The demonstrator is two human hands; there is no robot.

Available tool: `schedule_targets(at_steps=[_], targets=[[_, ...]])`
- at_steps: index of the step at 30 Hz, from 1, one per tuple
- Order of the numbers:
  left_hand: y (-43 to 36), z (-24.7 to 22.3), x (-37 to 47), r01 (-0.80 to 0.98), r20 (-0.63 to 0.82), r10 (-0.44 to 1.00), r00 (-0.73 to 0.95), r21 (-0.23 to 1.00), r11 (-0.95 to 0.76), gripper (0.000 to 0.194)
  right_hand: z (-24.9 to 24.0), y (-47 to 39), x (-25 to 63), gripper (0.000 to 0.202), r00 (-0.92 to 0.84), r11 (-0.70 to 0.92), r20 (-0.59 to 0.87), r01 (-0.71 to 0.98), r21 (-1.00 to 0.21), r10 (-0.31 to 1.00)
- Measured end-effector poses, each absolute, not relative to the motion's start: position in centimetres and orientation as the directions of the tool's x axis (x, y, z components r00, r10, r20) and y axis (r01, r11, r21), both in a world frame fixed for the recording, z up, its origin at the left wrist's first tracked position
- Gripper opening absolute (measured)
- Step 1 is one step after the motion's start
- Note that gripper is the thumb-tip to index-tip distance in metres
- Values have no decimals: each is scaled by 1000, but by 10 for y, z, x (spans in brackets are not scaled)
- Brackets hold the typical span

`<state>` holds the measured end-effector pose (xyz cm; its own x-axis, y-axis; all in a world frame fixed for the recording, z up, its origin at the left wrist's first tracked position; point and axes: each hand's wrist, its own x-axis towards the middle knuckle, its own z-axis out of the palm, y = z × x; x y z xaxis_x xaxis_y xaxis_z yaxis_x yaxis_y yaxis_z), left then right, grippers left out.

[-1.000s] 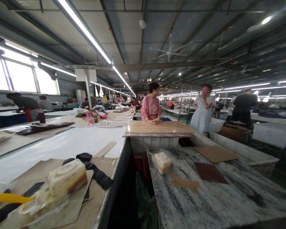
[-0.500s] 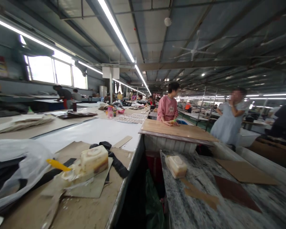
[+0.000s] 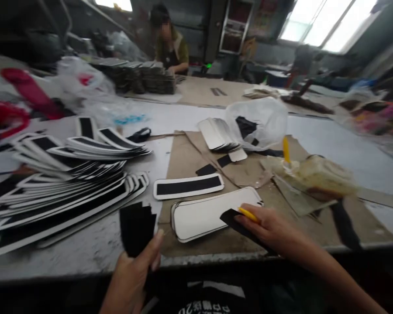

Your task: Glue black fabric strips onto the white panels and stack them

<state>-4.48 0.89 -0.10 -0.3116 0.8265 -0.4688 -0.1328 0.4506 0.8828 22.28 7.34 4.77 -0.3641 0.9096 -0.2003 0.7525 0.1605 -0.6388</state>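
Observation:
My left hand [image 3: 134, 272] is closed around a stack of black strips [image 3: 136, 226] near the bench's front edge. My right hand [image 3: 265, 224] pinches a single black strip [image 3: 237, 226]; a yellow piece [image 3: 249, 214] shows at its fingers, its kind unclear. That strip's end lies over the right part of a small pile of white rounded panels [image 3: 206, 216]. Just behind them is a white-edged panel with a black strip along it [image 3: 188, 186]. Similar black-striped panels [image 3: 81, 209] are heaped at the left.
A yellow handle [image 3: 285, 150] stands up beside a smeared pale block [image 3: 327, 176] on the right. Further back are a stack of white pieces [image 3: 216, 134] and a plastic bag [image 3: 265, 117]. Another person [image 3: 172, 48] works across the bench behind dark stacks [image 3: 150, 78].
The view has swung from the wide workshop down to the bench at the left. Both my hands, the black strips and the panels have come into sight.

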Motion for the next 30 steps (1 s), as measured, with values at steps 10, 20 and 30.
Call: schedule_targets(at_steps=[10,20,30], targets=[[31,-13,-40,-139,-451,866,-218,892,430,36,59,128,146,27,-594,291,-532,785,-546,604],[40,-15,-38,-319,-589,789,-174,792,520,35,38,145,113,27,-626,505,-566,775,-380,536],[44,-18,-34,-299,-581,793,-184,802,518,31,40,146,109,25,-642,545,-552,758,-357,532]])
